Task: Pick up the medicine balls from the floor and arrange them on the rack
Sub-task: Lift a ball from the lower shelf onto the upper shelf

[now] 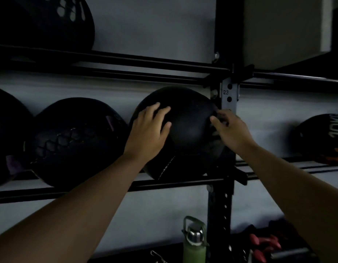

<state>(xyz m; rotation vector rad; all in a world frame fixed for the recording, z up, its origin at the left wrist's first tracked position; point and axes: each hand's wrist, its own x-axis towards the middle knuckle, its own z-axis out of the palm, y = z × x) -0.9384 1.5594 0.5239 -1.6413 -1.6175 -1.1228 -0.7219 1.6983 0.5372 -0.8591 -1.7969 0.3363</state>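
A black medicine ball (187, 128) rests on the middle rails of the black rack (164, 184), pressed against the rack's upright post (228, 95). My left hand (149, 133) lies flat on the ball's left face, fingers spread. On the ball's right edge, beside the post, my right hand (230, 130) touches it with curled fingers. Neither hand wraps around the ball. A second black ball with laced stitching (75, 141) sits just to the left, touching it. A third ball (7, 133) shows at the left edge.
Another ball (43, 21) sits on the upper shelf at top left. A black ball marked 10KG (323, 137) lies on the right section. Below stand a green bottle with a steel cap (194, 242) and red dumbbells (263, 245). A grey box (285, 29) sits top right.
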